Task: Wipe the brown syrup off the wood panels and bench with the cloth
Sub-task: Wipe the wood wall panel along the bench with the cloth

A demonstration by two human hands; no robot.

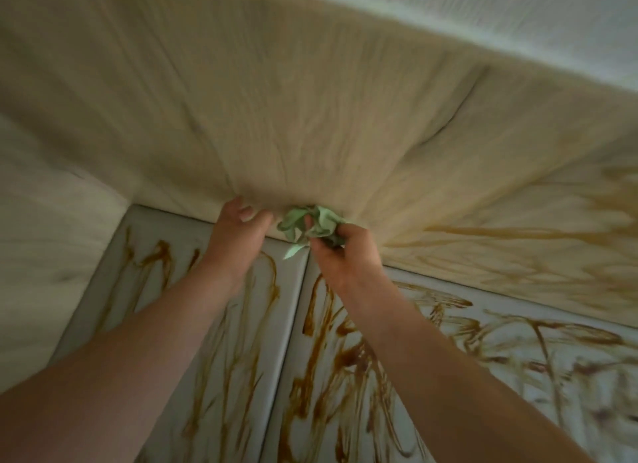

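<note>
Near the frame's centre, the right hand point(340, 252) clenches its fingers around a crumpled green cloth point(310, 226), held against the foot of the wood panels point(276, 117). Just left, the left hand point(238, 235) holds nothing, fingers loosely curled. Brown syrup point(331, 359) streaks the 2 pale bench point(518, 376) cushions below and the panels at right.

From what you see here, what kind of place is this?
Probably an indoor seating nook, though the blur leaves it uncertain: light wood panels line the wall, a pale padded bench runs below them smeared with brown syrup, and the right hand holds a green cloth.
</note>
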